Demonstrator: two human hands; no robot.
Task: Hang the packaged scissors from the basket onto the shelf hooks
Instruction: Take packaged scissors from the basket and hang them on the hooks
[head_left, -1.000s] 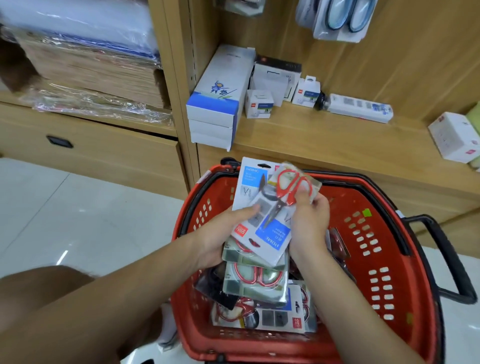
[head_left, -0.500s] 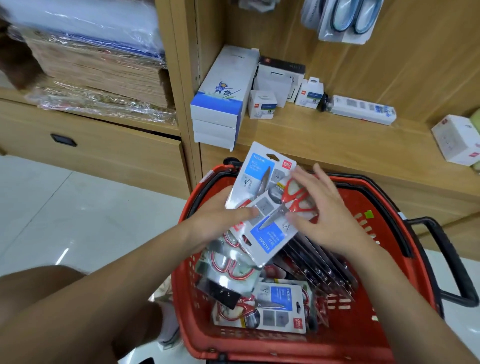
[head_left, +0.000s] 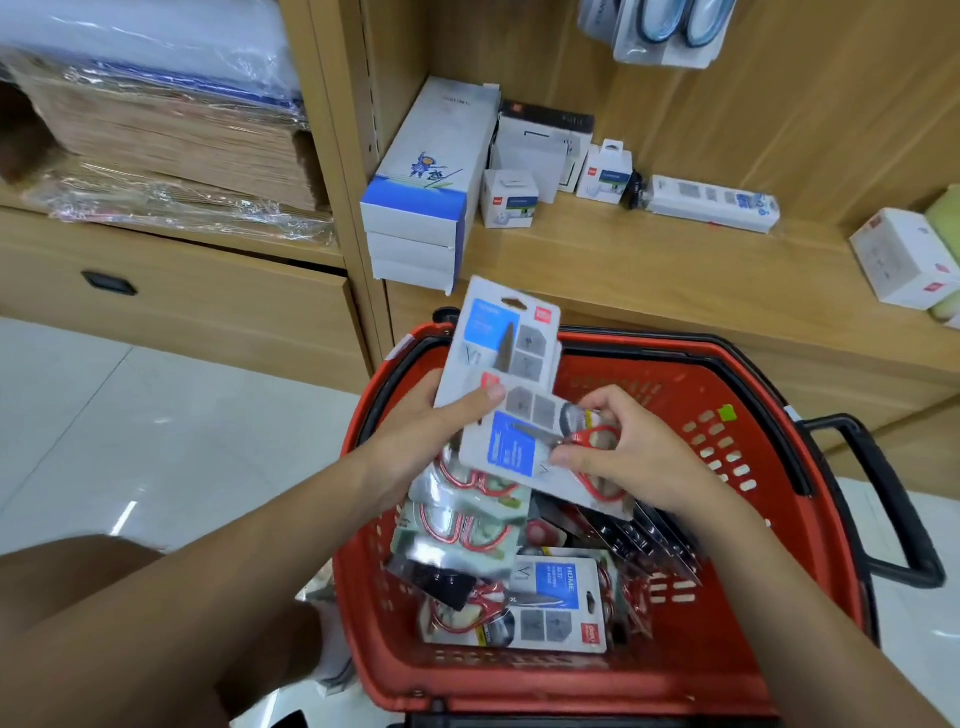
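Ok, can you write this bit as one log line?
place: over red basket | left hand: holds upright scissors pack | right hand: pinches sideways scissors pack

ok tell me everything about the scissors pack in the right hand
The grey card blister pack of red-handled scissors lies crosswise and tilted above the red plastic basket. It has a blue label panel, and the red handle loops point right. The right hand pinches its handle end; its far end overlaps the upright matching pack gripped by the left hand.
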